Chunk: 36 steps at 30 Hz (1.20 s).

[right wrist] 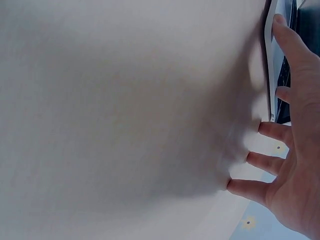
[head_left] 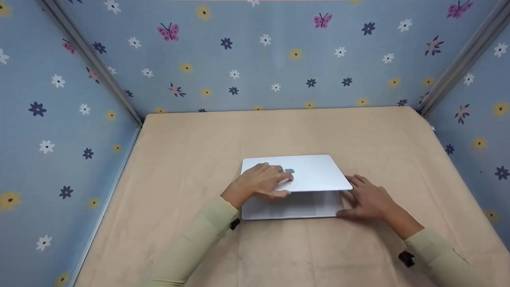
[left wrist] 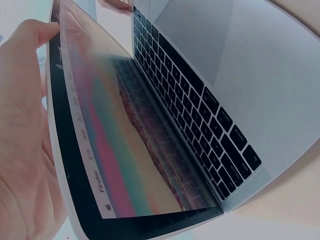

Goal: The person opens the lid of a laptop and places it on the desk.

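A silver laptop (head_left: 314,171) stands partly open, its lid tilted low over the base. In the left wrist view, its lit screen (left wrist: 135,165) shows a colourful desktop beside the black keyboard (left wrist: 185,105). My left hand (head_left: 263,181) holds the lid's front edge, the thumb at the screen's rim and the bent fingers on the outer face near the logo. At the laptop's right side is my right hand (head_left: 368,199). Its thumb (right wrist: 287,37) rests at the base's edge, and the other fingers are spread, several tips on the cloth.
Beige cloth (head_left: 191,159) covers the table under the laptop. Blue patterned panels (head_left: 255,59) rise behind and at both sides, with grey posts (head_left: 458,59) at the back corners. A small black device (head_left: 407,258) sits at the right wrist.
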Each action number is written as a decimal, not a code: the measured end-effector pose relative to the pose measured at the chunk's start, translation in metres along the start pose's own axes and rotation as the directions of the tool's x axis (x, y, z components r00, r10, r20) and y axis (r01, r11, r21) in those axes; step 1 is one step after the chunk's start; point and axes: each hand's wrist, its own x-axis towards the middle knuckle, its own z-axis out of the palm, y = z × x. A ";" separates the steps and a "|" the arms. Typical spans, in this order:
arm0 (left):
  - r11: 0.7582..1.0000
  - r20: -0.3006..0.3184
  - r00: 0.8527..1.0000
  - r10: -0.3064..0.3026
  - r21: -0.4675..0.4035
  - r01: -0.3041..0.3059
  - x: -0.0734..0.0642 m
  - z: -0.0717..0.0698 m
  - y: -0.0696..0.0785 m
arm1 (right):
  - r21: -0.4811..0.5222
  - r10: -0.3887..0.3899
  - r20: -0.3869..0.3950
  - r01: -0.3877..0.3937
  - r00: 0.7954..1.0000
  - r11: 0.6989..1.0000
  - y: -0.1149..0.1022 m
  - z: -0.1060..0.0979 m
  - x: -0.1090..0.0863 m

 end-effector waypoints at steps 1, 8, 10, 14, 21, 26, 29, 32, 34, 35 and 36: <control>1.000 -0.003 1.000 -0.002 -0.005 0.002 0.000 0.000 0.000 | 0.000 -0.002 0.000 0.002 1.000 1.000 0.000 0.000 0.000; 1.000 -0.007 1.000 -0.015 -0.004 0.015 -0.002 -0.003 0.001 | 0.001 -0.013 0.001 0.013 1.000 1.000 0.000 0.002 0.000; 0.999 -0.002 1.000 -0.028 -0.018 0.028 -0.002 -0.003 0.001 | 0.002 -0.010 0.009 0.010 1.000 1.000 0.000 0.001 -0.001; 0.998 0.000 0.999 -0.043 -0.046 0.043 -0.003 -0.004 0.001 | 0.013 -0.003 0.018 0.003 1.000 1.000 0.000 0.001 -0.001; 0.998 -0.009 0.999 -0.040 -0.047 0.040 -0.002 -0.005 0.000 | 0.014 0.000 0.012 0.000 1.000 1.000 -0.001 0.001 -0.002; 0.997 -0.004 0.999 -0.045 -0.058 0.044 -0.003 -0.007 0.000 | 0.010 0.002 0.020 -0.002 1.000 1.000 -0.001 0.002 -0.001; 0.997 -0.002 0.999 -0.048 -0.064 0.047 -0.002 -0.008 0.000 | 0.007 0.008 0.028 -0.008 1.000 1.000 -0.001 0.001 -0.001; 0.996 0.010 0.998 -0.055 -0.066 0.056 -0.001 -0.009 0.000 | 0.006 0.005 0.030 -0.006 1.000 1.000 -0.001 0.000 -0.001; 0.996 0.015 0.998 -0.058 -0.065 0.059 -0.001 -0.010 0.000 | 0.002 0.001 0.027 -0.001 1.000 1.000 -0.001 0.000 -0.001; 0.996 0.018 0.998 -0.059 -0.063 0.060 -0.001 -0.011 -0.001 | 0.000 -0.001 0.027 0.001 1.000 1.000 0.000 0.000 -0.001; 0.996 0.020 0.998 -0.060 -0.061 0.061 -0.001 -0.011 0.000 | -0.002 -0.001 0.026 0.002 1.000 1.000 0.000 0.000 -0.001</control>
